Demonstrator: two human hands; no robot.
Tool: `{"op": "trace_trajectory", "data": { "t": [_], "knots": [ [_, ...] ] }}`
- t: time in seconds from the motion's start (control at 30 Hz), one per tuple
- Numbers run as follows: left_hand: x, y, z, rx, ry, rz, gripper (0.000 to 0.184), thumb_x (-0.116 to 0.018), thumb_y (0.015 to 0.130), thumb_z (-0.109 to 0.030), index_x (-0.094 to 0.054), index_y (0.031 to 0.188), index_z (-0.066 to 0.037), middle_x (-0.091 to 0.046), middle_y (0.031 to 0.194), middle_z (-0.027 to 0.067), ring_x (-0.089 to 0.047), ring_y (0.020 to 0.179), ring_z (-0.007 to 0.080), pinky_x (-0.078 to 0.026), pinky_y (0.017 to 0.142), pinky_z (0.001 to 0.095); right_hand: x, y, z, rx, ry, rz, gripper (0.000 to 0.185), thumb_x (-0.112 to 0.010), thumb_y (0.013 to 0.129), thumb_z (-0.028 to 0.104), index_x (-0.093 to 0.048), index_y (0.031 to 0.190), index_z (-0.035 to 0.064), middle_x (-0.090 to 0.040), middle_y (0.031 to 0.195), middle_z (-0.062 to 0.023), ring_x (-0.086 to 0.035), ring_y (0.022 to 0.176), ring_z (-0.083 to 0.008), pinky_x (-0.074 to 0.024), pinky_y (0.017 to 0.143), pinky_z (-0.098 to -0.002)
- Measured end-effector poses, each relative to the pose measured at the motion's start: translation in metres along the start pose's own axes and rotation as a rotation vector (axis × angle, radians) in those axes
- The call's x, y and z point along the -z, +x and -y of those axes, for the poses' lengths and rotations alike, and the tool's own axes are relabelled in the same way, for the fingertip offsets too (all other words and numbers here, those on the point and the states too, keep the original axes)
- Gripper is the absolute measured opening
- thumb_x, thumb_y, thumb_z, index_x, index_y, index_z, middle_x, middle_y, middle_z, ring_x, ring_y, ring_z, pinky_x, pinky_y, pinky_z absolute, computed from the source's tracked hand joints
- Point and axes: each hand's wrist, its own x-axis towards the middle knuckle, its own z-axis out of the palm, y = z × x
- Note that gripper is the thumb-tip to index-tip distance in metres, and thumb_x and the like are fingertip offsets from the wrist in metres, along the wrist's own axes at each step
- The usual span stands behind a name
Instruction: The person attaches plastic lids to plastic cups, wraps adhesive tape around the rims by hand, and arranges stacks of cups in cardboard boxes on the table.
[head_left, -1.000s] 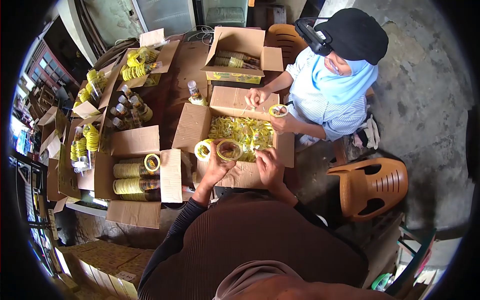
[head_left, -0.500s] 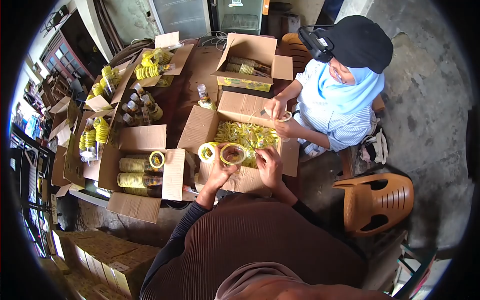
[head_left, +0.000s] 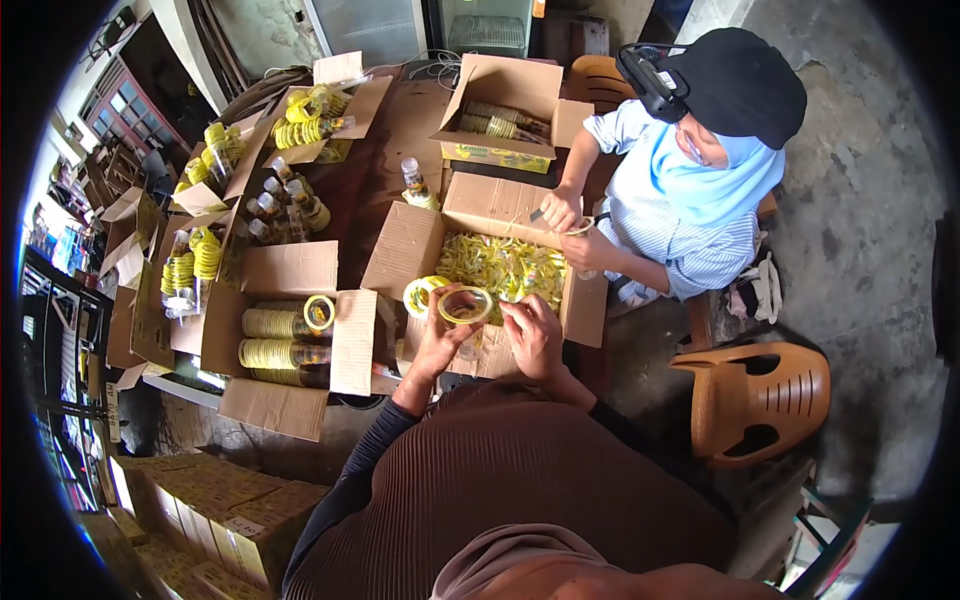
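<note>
My left hand [head_left: 437,342] holds a clear plastic cup [head_left: 466,305] with a yellow rim, tilted so its round mouth faces up. Right beside it, a stack of yellow rings [head_left: 423,296] touches the back of the same hand. My right hand [head_left: 534,338] is just right of the cup, thumb and fingers pinched together; what is between them is too small to make out. Both hands are over the near flap of an open cardboard box [head_left: 403,247] filled with small yellow-and-white pieces [head_left: 500,265].
Across the box corner, a co-worker [head_left: 665,205] holds another cup and a thin tool. Open cartons [head_left: 290,267] of yellow-rimmed cup stacks line the left side. A lone bottle-like stack [head_left: 418,185] stands behind the box. An orange chair [head_left: 760,400] is at the right.
The view has shifted a little. My right hand has moved slightly closer to the cup in my left hand. The co-worker's hands have come together at their cup.
</note>
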Motion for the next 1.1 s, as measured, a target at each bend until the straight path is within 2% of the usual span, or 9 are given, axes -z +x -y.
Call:
{"op": "trace_trajectory", "data": {
  "t": [0.07,0.1,0.23,0.43,0.5,0.7,0.83,0.93,1.1],
  "knots": [
    [0.001,-0.002,0.009,-0.016,-0.111,0.177,0.071,-0.075,0.075,-0.005,-0.033,0.133,-0.003,-0.053,0.121,0.0112,-0.052,0.116,0.0217,-0.043,0.099,0.0352,-0.007,-0.003,-0.005,-0.028,-0.027,0.009,0.023,-0.067,0.075,0.002,-0.066,0.098,0.0061,-0.053,0.082,-0.0097,-0.057,0.075,-0.0270,-0.0468,0.065,-0.0386],
    [-0.001,-0.001,0.007,-0.062,0.067,0.214,0.072,-0.072,0.076,-0.002,-0.032,0.135,-0.004,-0.052,0.124,0.0109,-0.052,0.116,0.0223,-0.043,0.100,0.0364,-0.007,-0.002,-0.005,-0.055,0.000,-0.009,0.023,-0.067,0.075,0.000,-0.066,0.097,0.0055,-0.053,0.081,-0.0102,-0.057,0.074,-0.0278,-0.0465,0.064,-0.0391],
    [0.001,0.004,0.000,-0.039,-0.085,0.178,0.073,-0.070,0.078,0.001,-0.030,0.138,-0.006,-0.052,0.124,0.0109,-0.051,0.118,0.0223,-0.043,0.100,0.0371,-0.005,-0.006,0.002,-0.146,0.082,-0.038,0.022,-0.066,0.076,-0.002,-0.066,0.096,0.0046,-0.054,0.080,-0.0101,-0.057,0.072,-0.0281,-0.0462,0.063,-0.0393],
    [0.010,0.007,0.014,0.018,-0.158,0.178,0.072,-0.071,0.079,-0.003,-0.028,0.137,-0.010,-0.052,0.122,0.0099,-0.051,0.115,0.0218,-0.043,0.099,0.0368,0.002,-0.014,0.018,-0.088,0.024,-0.110,0.021,-0.066,0.077,0.000,-0.065,0.097,0.0051,-0.054,0.080,-0.0094,-0.057,0.071,-0.0273,-0.0471,0.063,-0.0380],
    [0.010,0.008,0.016,0.010,-0.159,0.208,0.073,-0.072,0.079,-0.003,-0.028,0.137,-0.010,-0.052,0.121,0.0095,-0.051,0.114,0.0214,-0.043,0.098,0.0368,0.005,-0.017,0.025,-0.106,-0.023,-0.053,0.023,-0.067,0.077,0.003,-0.066,0.099,0.0072,-0.054,0.082,-0.0085,-0.057,0.075,-0.0262,-0.0481,0.066,-0.0376],
    [0.002,0.009,0.020,-0.025,-0.028,0.159,0.067,-0.078,0.076,-0.001,-0.030,0.122,-0.006,-0.054,0.112,0.0117,-0.056,0.105,0.0179,-0.050,0.090,0.0313,0.005,-0.023,0.033,-0.112,-0.167,-0.080,0.023,-0.067,0.076,0.003,-0.069,0.098,0.0088,-0.054,0.082,-0.0072,-0.058,0.077,-0.0261,-0.0476,0.065,-0.0379],
    [-0.006,0.003,0.016,-0.073,0.101,0.263,0.066,-0.077,0.076,0.000,-0.030,0.121,-0.005,-0.053,0.111,0.0112,-0.056,0.103,0.0174,-0.049,0.090,0.0314,0.002,-0.027,0.020,-0.220,-0.222,0.003,0.023,-0.067,0.078,0.006,-0.066,0.101,0.0074,-0.053,0.085,-0.0087,-0.057,0.080,-0.0263,-0.0481,0.068,-0.0376],
    [-0.008,0.010,0.019,-0.093,0.076,0.251,0.066,-0.077,0.076,-0.001,-0.029,0.121,-0.005,-0.053,0.111,0.0112,-0.055,0.104,0.0175,-0.049,0.091,0.0314,0.007,-0.024,0.021,-0.323,-0.116,-0.067,0.023,-0.067,0.077,0.005,-0.066,0.100,0.0066,-0.053,0.082,-0.0092,-0.057,0.077,-0.0271,-0.0479,0.066,-0.0381],
    [0.001,0.021,0.018,-0.088,0.082,0.201,0.062,-0.073,0.078,0.004,-0.032,0.123,-0.004,-0.052,0.112,0.0114,-0.054,0.106,0.0191,-0.049,0.094,0.0338,0.012,-0.028,0.038,-0.183,-0.184,-0.149,0.024,-0.067,0.076,0.005,-0.066,0.100,0.0079,-0.053,0.081,-0.0075,-0.057,0.074,-0.0255,-0.0468,0.063,-0.0377]
  ]
}}
